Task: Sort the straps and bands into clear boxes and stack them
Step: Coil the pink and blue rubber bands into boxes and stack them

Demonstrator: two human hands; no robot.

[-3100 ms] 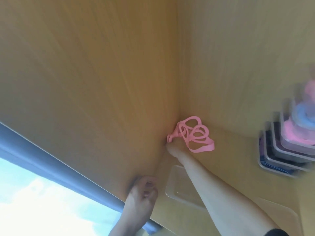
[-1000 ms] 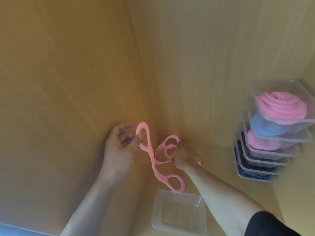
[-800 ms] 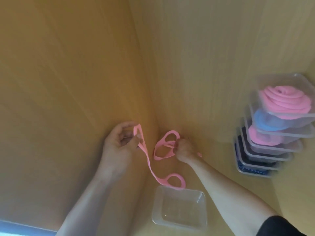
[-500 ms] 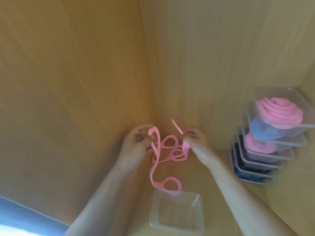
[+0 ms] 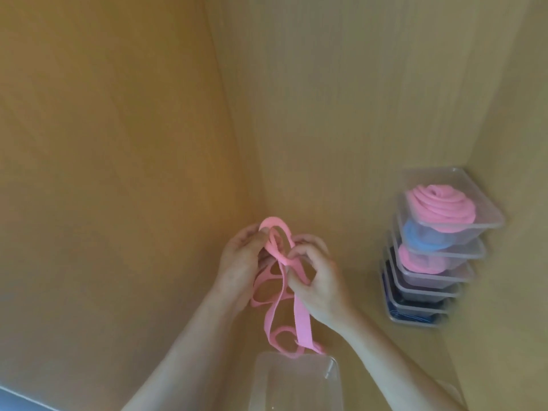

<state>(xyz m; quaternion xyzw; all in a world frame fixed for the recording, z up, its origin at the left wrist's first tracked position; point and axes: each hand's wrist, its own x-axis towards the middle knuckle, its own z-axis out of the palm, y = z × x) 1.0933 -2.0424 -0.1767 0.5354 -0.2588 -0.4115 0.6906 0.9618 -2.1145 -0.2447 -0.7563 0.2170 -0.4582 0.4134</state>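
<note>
A pink looped strap (image 5: pixel 302 318) hangs between my two hands in the corner of a wooden compartment. My left hand (image 5: pixel 241 268) pinches its top loop, and my right hand (image 5: pixel 318 280) pinches the strap just beside it. The strap's lower loops dangle over an empty clear box (image 5: pixel 296 384) standing below. At the right stands a stack of clear boxes (image 5: pixel 433 262); the top one holds a coiled pink band (image 5: pixel 431 207), with blue, pink and dark bands in the boxes beneath.
Wooden walls (image 5: pixel 118 143) close in on the left, back and right. A clear lid (image 5: pixel 444 394) lies on the wooden floor at the lower right. A grey-blue edge (image 5: pixel 17 403) shows at the bottom left.
Both hands lifted the pink strap off the floor and came together, so it now hangs over the empty box. The view shifted slightly.
</note>
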